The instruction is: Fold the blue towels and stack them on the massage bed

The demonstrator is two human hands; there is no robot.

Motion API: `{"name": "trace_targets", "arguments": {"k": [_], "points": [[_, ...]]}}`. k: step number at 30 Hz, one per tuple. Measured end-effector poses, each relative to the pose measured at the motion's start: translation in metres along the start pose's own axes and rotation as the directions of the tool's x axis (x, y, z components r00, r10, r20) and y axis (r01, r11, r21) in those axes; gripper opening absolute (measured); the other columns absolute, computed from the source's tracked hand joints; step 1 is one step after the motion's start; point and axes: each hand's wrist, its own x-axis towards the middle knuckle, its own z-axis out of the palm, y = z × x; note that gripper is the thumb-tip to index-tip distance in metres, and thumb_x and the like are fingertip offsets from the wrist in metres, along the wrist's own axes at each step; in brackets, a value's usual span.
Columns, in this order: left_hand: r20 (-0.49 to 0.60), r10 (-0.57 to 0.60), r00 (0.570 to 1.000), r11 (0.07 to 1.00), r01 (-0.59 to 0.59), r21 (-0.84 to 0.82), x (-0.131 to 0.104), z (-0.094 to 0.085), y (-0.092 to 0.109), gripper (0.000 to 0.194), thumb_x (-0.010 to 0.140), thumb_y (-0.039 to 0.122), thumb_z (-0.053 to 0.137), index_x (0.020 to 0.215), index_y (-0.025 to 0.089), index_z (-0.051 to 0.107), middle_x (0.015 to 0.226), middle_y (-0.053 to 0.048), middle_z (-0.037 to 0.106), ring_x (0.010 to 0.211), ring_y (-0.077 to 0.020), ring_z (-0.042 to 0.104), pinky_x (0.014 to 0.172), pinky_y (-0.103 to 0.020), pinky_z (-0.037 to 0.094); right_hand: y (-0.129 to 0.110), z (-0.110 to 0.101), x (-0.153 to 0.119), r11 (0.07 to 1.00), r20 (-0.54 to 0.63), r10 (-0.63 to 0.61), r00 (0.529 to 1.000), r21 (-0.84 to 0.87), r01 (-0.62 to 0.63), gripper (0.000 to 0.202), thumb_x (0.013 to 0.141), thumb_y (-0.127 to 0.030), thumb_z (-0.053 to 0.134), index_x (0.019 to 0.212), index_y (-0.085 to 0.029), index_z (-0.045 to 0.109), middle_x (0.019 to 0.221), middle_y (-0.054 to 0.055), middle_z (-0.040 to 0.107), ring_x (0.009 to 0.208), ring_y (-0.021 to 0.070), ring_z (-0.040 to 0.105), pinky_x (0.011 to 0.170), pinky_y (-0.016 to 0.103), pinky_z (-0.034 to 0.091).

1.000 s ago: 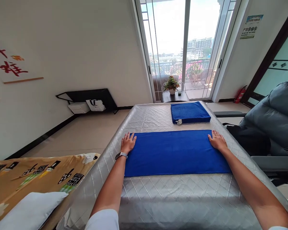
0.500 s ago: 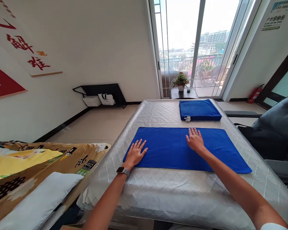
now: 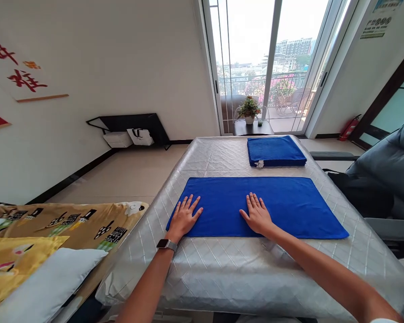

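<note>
A blue towel (image 3: 222, 202) lies spread out flat on a silvery, quilted mattress (image 3: 218, 269). My left hand (image 3: 183, 217), below a wrist with a smartwatch (image 3: 167, 244), rests open on the towel's left end with the fingers apart. Nearer the middle of the towel, my right hand (image 3: 257, 216) lies flat and open, its thumb spread to the left. Neither hand grips anything. Beyond the spread towel sits a neat stack of folded blue towels (image 3: 276, 151), with a white tag at its front edge.
To the left is a bed with a patterned brown sheet (image 3: 84, 224) and a white pillow (image 3: 54, 282). A dark padded chair (image 3: 387, 157) stands at the right. Past the mattress are a small table with a potted plant (image 3: 249, 110) and a sliding glass door (image 3: 272, 58).
My right hand has moved left and closer to me across the towel. My left hand stays at the left end. The view has shifted slightly to the right.
</note>
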Motion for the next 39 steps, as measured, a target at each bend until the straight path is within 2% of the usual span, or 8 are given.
{"name": "trace_targets", "arguments": {"k": [8, 12, 16, 20, 24, 28, 33, 39], "points": [[-0.002, 0.0, 1.0, 1.0, 0.0, 0.03, 0.001, 0.002, -0.002, 0.064, 0.104, 0.061, 0.036, 0.162, 0.034, 0.031, 0.17, -0.004, 0.025, 0.157, -0.0284, 0.024, 0.127, -0.051, 0.019, 0.203, -0.019, -0.084, 0.906, -0.181, 0.337, 0.924, -0.205, -0.371, 0.087, 0.1, -0.061, 0.015, 0.163, -0.002, 0.024, 0.17, 0.015, 0.02, 0.158, 0.0268, 0.017, 0.129, 0.046, 0.013], [0.002, -0.004, 1.0, 1.0, 0.004, 0.026, 0.002, 0.0, -0.002, 0.064, 0.104, 0.061, 0.036, 0.162, 0.034, 0.031, 0.169, -0.003, 0.026, 0.157, -0.0278, 0.024, 0.127, -0.051, 0.019, 0.252, -0.027, -0.11, 0.882, -0.207, 0.367, 0.907, -0.231, -0.41, 0.085, 0.1, -0.058, 0.018, 0.161, 0.001, 0.027, 0.168, 0.018, 0.025, 0.156, 0.0289, 0.023, 0.127, 0.047, 0.02], [0.013, -0.005, 1.0, 1.0, 0.005, 0.024, 0.002, -0.003, 0.0, 0.064, 0.104, 0.062, 0.035, 0.162, 0.034, 0.03, 0.17, -0.004, 0.025, 0.157, -0.0279, 0.023, 0.127, -0.052, 0.019, 0.22, -0.045, -0.104, 0.868, -0.301, 0.336, 0.893, -0.268, -0.417, 0.073, 0.101, -0.041, 0.021, 0.155, 0.005, 0.039, 0.164, 0.023, 0.032, 0.155, 0.0331, 0.027, 0.127, 0.052, 0.019], [0.025, -0.015, 1.0, 1.0, 0.014, 0.028, 0.001, -0.006, 0.002, 0.064, 0.105, 0.061, 0.035, 0.162, 0.034, 0.031, 0.17, -0.005, 0.026, 0.157, -0.0275, 0.024, 0.127, -0.051, 0.02, 0.121, -0.056, -0.079, 0.949, -0.379, 0.026, 0.925, -0.282, -0.142, 0.063, 0.103, -0.027, 0.021, 0.158, -0.003, 0.038, 0.166, 0.018, 0.029, 0.158, 0.0279, 0.018, 0.129, 0.051, 0.013], [0.031, -0.019, 0.999, 0.999, 0.019, 0.031, 0.001, -0.008, 0.004, 0.064, 0.105, 0.06, 0.036, 0.162, 0.033, 0.031, 0.17, -0.006, 0.026, 0.157, -0.0278, 0.023, 0.127, -0.051, 0.019, 0.019, -0.038, -0.048, 0.954, -0.222, -0.278, 0.935, -0.174, 0.243, 0.065, 0.107, -0.044, 0.026, 0.162, -0.009, 0.033, 0.168, 0.012, 0.026, 0.157, 0.024, 0.021, 0.129, 0.044, 0.017], [0.028, -0.023, 0.999, 0.999, 0.022, 0.028, 0.0, -0.007, 0.004, 0.065, 0.105, 0.061, 0.034, 0.162, 0.033, 0.03, 0.17, -0.006, 0.025, 0.157, -0.0278, 0.023, 0.127, -0.051, 0.019, -0.025, -0.01, -0.023, 0.941, -0.104, -0.339, 0.935, -0.063, 0.334, 0.077, 0.105, -0.059, 0.025, 0.163, -0.009, 0.026, 0.17, 0.011, 0.016, 0.159, 0.0247, 0.014, 0.13, 0.045, 0.015], [0.024, -0.024, 0.999, 0.999, 0.023, 0.032, 0.001, -0.004, 0.002, 0.065, 0.104, 0.061, 0.035, 0.162, 0.033, 0.031, 0.17, -0.006, 0.026, 0.157, -0.0279, 0.024, 0.127, -0.051, 0.019, 0.006, -0.005, -0.019, 0.96, -0.014, -0.28, 0.96, -0.005, 0.279, 0.08, 0.104, -0.065, 0.022, 0.165, -0.013, 0.021, 0.17, 0.009, 0.013, 0.159, 0.0244, 0.014, 0.13, 0.046, 0.012], [0.013, -0.016, 1.0, 1.0, 0.015, 0.018, 0.002, -0.002, -0.001, 0.065, 0.104, 0.061, 0.034, 0.163, 0.034, 0.029, 0.17, -0.004, 0.025, 0.157, -0.0275, 0.022, 0.127, -0.051, 0.019, 0.137, -0.022, -0.05, 0.985, -0.076, 0.093, 0.993, -0.136, -0.102, 0.081, 0.102, -0.064, 0.015, 0.165, -0.013, 0.023, 0.171, 0.008, 0.017, 0.159, 0.0226, 0.014, 0.13, 0.045, 0.009]]}}
